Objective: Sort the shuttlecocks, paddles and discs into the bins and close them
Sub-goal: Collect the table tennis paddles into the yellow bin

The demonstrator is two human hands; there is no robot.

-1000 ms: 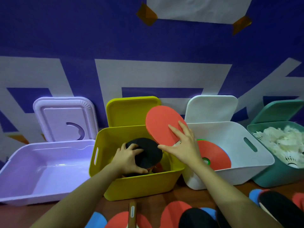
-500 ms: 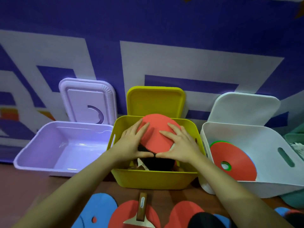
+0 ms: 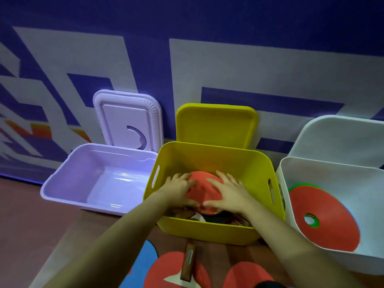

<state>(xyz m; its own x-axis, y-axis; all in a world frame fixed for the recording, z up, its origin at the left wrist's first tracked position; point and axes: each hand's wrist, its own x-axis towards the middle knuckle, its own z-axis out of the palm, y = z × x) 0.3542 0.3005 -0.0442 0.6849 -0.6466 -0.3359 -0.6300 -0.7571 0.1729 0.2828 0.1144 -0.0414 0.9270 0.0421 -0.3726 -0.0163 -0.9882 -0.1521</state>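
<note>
Left hand: left hand point(image 3: 180, 187) lies palm-down inside the yellow bin point(image 3: 209, 230), fingers spread nearly straight on the left half of the red paddle point(image 3: 204, 191); it presses and does not grip.
Right hand: right hand point(image 3: 229, 193) mirrors it on the paddle's right half, fingers straight and fanned, thumb near the blade's front edge.
Paddle: red face up, lying on dark paddles and wooden handles stacked in the bin's front half; its own handle is hidden.
Bins: lilac bin point(image 3: 68, 185) stands just left of the yellow one; white bin point(image 3: 291, 169) just right holds a red disc point(image 3: 330, 213) leaning on its front wall. Yellow lid point(image 3: 216, 123), lilac lid point(image 3: 122, 119) and a white lid lean against the wall behind, all off.
Floor in front: more red paddles point(image 3: 166, 273) and a blue disc point(image 3: 145, 260) wait by the yellow bin's front edge.
Step in hand: seating the paddle flat, as I judge it.
Doing it well: push evenly with both palms so the blade settles level and below the rim; turn handles along the bin's long side, or the lid may not shut.
Risk: uneven stack could tip the blade up.
</note>
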